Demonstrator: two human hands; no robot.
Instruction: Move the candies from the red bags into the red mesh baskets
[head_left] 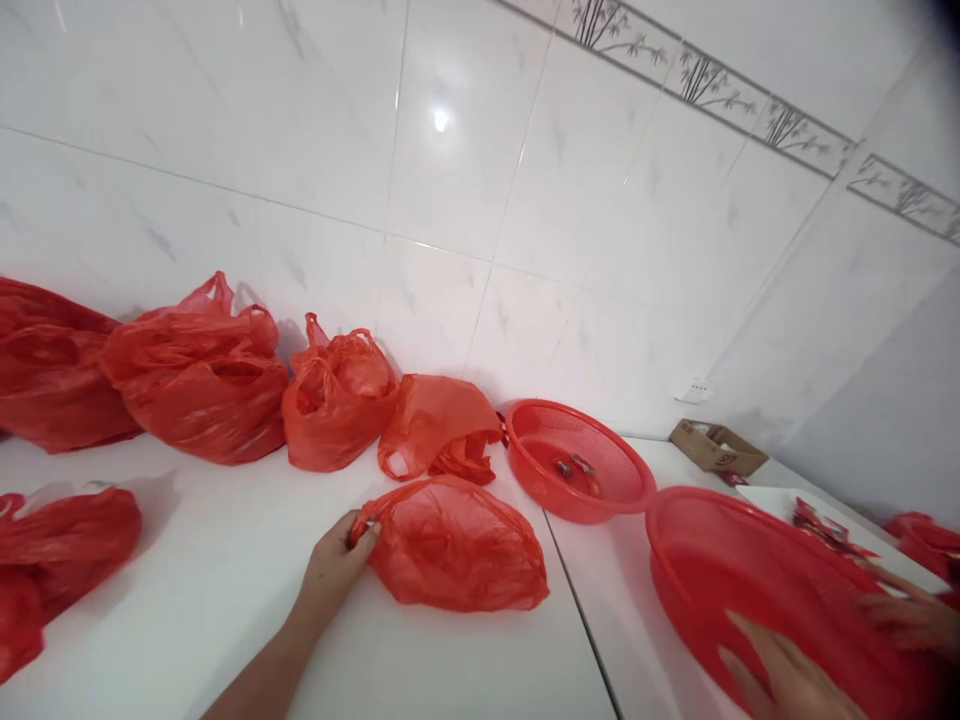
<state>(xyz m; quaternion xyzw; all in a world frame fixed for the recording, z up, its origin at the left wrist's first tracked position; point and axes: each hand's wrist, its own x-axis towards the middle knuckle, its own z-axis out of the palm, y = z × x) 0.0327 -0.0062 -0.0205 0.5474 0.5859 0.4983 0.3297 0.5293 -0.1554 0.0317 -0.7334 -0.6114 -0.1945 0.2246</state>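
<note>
Two hands share the work – one on thin plastic, one at a basin. The left hand [341, 560] pinches the left end of a red bag [461, 550] between thumb and fingers; whether the red bit in that grip is only bunched plastic, I cannot tell. The right hand [795, 675] reaches over the large red basin [682, 550] toward the desk's right side, its fingers loosely parted but blurred and cut off, so whether they close on anything cannot be told. Another person's hand [919, 622], it seems, comes in from the right, over the basin's far side.

Judging by this, the step in hand is steadying the bag at its end while the right hand works at the basin; the next move calls for a firm left pinch, so the light film does not slide or fold.

The bag lies on the desk [225, 560], just left of the dark seam [585, 620] and forward of the back edge. Its long axis runs left to right, roughly along that edge – pinched end pointing left, rounded end toward the seam. Which way its mouth faces is unclear. Along the back edge stand other red bags [202, 400], then a red colander [634, 465] holding small packets [581, 464].
</note>
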